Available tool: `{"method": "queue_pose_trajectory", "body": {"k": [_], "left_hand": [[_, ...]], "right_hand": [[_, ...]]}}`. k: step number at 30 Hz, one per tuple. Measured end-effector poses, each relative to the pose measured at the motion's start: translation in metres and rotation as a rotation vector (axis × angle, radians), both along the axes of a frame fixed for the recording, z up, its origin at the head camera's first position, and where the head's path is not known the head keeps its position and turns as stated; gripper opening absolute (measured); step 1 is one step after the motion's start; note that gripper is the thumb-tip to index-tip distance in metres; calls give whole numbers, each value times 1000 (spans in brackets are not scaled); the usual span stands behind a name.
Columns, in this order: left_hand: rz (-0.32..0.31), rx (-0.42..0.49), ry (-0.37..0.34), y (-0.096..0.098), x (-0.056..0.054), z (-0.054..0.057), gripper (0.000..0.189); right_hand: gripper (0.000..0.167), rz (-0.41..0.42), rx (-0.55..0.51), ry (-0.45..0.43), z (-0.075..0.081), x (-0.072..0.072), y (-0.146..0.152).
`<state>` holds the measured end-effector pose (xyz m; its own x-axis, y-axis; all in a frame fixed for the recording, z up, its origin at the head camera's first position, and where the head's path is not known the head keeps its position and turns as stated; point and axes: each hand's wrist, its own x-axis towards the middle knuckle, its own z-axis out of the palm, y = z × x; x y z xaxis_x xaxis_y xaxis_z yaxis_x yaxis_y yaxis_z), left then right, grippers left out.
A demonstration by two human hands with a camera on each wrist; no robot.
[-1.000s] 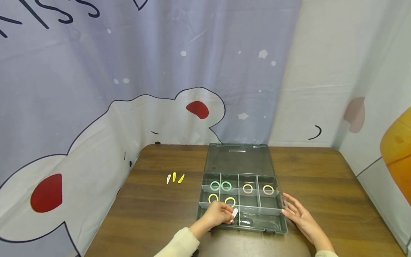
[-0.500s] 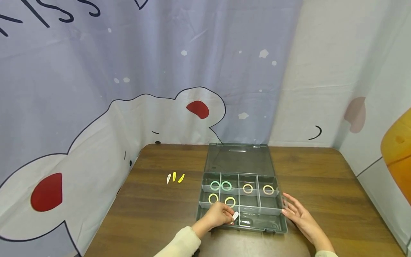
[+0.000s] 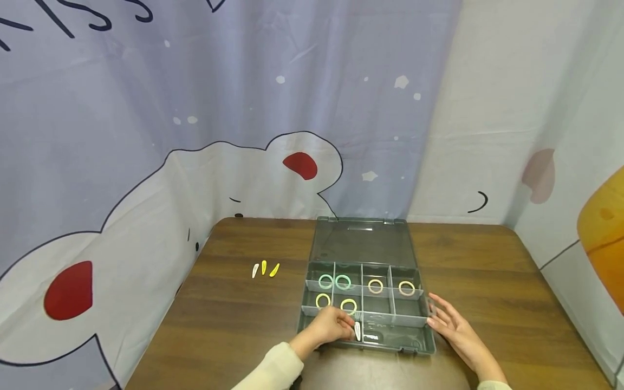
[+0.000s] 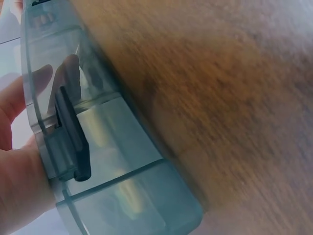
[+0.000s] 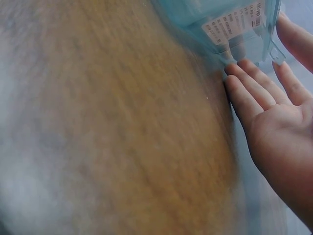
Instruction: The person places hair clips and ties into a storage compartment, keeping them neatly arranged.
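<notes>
By the front divider: a white hair clip (image 3: 358,331) sits in the front left compartment of the divided box (image 3: 396,338).
Clip's handling: probably light, stiff and slick, too small for more than a fingertip pinch at its flat sides.
Left hand (image 3: 327,326): fingers bent beside the clip; through tinted plastic, whether they pinch it cannot be told.
Right hand (image 3: 454,330): fingers extended and slightly spread, tips at the box's right side.
Rear rows: green rings (image 3: 343,289), yellow rings (image 3: 348,299), peach rings (image 3: 414,288).
Table left: another white clip (image 3: 255,271), two yellow clips (image 3: 264,267).

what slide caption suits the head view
Left hand by a white clip, right hand at the open divided box holding six rings.
</notes>
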<state>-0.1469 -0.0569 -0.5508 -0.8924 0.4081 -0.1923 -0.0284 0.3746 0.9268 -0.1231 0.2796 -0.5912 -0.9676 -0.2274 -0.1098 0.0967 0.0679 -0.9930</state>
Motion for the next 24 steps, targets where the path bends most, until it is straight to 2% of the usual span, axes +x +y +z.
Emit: {"method": "queue_pose_trajectory", "body": {"k": [7,13,19,24], "left_hand": [[2,79,-69,-9,-3,6,12],[-23,157,-124,-25,-11,17,18],[-30,202,-121,-55,-26,30,27],[20,250,-122,-90,-43,34,35]], "right_hand": [[63,12,3,6,1,0,0],[63,16,9,-5,3,1,0],[64,11,-9,16,1,-1,0],[63,0,38,-26,-1,-1,2]]}}
